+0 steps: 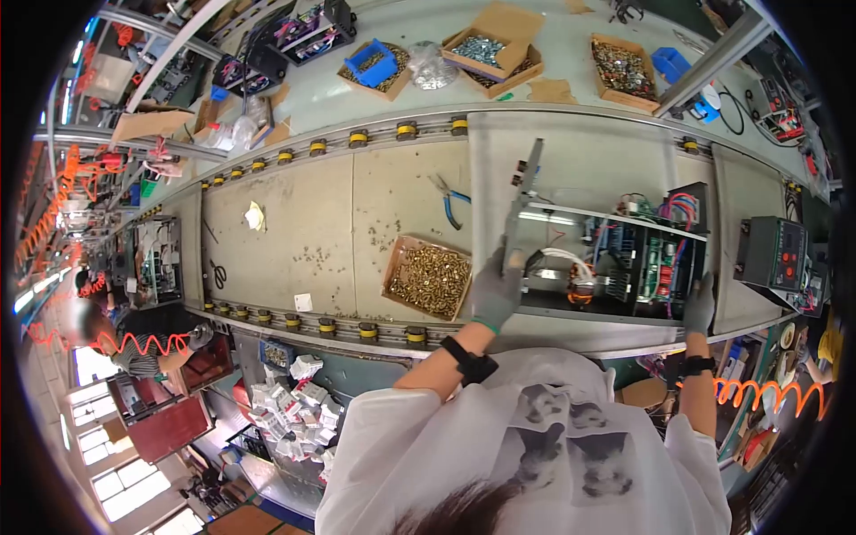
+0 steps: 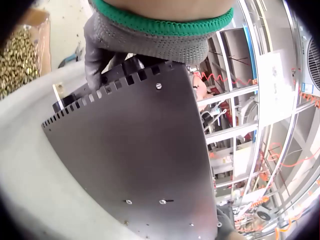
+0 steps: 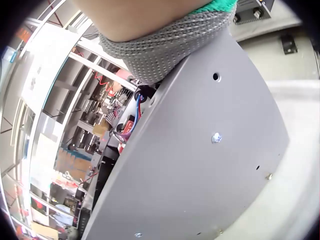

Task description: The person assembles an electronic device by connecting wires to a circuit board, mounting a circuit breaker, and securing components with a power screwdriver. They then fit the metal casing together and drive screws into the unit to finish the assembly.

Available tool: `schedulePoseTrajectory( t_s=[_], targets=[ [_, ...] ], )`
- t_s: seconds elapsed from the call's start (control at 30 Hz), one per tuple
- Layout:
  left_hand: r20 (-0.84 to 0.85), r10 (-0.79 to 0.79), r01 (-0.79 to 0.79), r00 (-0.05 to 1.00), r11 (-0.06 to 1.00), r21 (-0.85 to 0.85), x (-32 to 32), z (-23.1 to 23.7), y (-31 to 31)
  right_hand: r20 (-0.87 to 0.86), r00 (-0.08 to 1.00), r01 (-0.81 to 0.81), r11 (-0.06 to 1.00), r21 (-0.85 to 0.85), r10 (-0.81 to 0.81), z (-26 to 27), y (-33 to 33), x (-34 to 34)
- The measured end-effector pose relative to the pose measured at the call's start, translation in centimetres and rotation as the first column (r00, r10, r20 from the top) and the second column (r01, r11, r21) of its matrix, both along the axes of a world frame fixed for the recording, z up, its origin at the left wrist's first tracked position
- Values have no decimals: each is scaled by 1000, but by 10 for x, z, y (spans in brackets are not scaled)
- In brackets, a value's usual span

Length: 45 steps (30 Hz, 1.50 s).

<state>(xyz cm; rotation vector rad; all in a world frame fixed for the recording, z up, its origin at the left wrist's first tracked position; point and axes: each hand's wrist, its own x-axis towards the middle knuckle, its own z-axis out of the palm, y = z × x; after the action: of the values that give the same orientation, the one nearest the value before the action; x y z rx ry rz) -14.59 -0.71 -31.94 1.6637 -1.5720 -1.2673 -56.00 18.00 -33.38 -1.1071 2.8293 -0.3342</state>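
An open metal equipment chassis (image 1: 615,220), with circuit boards, coloured wires and a copper-wound coil (image 1: 581,292) inside, stands in front of the person. My left hand (image 1: 497,290), in a grey glove with a green cuff, grips the chassis at its left end. In the left wrist view its fingers (image 2: 93,67) hook over the slotted edge of a dark metal panel (image 2: 135,145). At the opposite end, my gloved right hand (image 1: 700,308) holds the chassis by its edge. The right wrist view shows a plain grey panel (image 3: 200,145) below that hand, whose fingertips are hidden behind the edge.
Left of the chassis lie a cardboard box of brass-coloured fasteners (image 1: 428,278), blue-handled pliers (image 1: 452,203) and scattered small parts. Another unit with a dark front panel (image 1: 774,254) stands at the right. Several parts boxes (image 1: 621,67) line the back bench. Yellow rollers (image 1: 367,330) edge the line.
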Motion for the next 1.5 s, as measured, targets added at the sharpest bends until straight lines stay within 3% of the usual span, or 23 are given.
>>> schedulePoseTrajectory(
  t_s=[0.1,0.17,0.2,0.23,0.27,0.3,0.4,0.47,0.6,0.7,0.77,0.9,0.93,1.03,1.07,1.13,1.2,1.27,1.3,1.37,1.43,1.47,1.5],
  targets=[
    [-29,-41,37,999,990,-137,-6,-28,6,-4,1000,-26,999,-27,26,-27,26,-58],
    [-501,-74,215,862,949,230,22,-55,-2,-22,996,-83,992,-93,81,-53,42,-95],
    [-176,-94,140,980,953,269,37,-47,-15,-26,996,-85,993,-87,83,-48,41,-95],
    [170,-113,61,979,958,282,56,-37,-28,49,998,-36,997,-74,40,-39,40,-92],
    [495,-24,-137,869,948,286,75,-59,-30,124,992,13,998,-59,-5,-33,38,-89],
    [762,43,-320,646,921,220,93,-86,-31,119,993,15,998,-57,-8,-30,37,-86],
    [843,151,-453,517,884,119,127,-99,-30,171,985,32,997,-73,-19,-27,35,-83],
    [751,-110,-197,651,931,307,146,-101,-33,159,987,-1,994,-107,18,-29,38,-84],
    [590,-252,9,767,924,382,169,-125,-33,152,988,36,995,-98,-20,-26,34,-78],
    [621,-328,127,712,930,346,174,-132,-27,127,992,12,995,-103,1,-23,34,-73],
    [571,-240,86,785,955,283,181,-138,-23,157,981,106,993,46,-112,-3,26,-48],
    [218,158,-208,963,952,224,194,-145,-17,2,999,32,999,-36,-32,-8,35,-27],
    [216,154,-201,964,955,218,195,-144,-17,2,999,38,998,-42,-38,-6,33,-22],
    [-258,588,-422,766,764,489,197,-142,-12,52,997,62,991,-120,-56,-3,26,-6],
    [-260,580,-414,772,769,487,198,-141,-10,52,996,72,990,-122,-66,-1,26,-1],
    [-321,658,-407,681,705,581,205,-147,-5,383,921,77,930,-361,72,15,25,16],
    [-340,709,-415,618,662,624,208,-147,-4,584,809,281,823,-493,74,31,36,46],
    [-470,752,-352,462,642,681,201,-129,-1,490,872,321,764,-559,-7,33,66,85],
    [-628,704,-170,333,700,694,205,-128,-1,602,798,427,732,-531,-29,16,92,94],
    [-714,637,21,291,741,671,191,-91,-1,830,513,745,594,-302,-221,1,126,135],
    [-750,594,113,293,757,644,150,-25,-2,752,432,705,707,63,-498,-79,204,125],
    [-835,492,297,245,782,548,137,-7,-5,746,425,727,684,55,-512,-88,214,121],
    [-854,456,374,251,768,520,121,12,-6,602,368,787,582,204,-708,-95,217,120]
  ],
)
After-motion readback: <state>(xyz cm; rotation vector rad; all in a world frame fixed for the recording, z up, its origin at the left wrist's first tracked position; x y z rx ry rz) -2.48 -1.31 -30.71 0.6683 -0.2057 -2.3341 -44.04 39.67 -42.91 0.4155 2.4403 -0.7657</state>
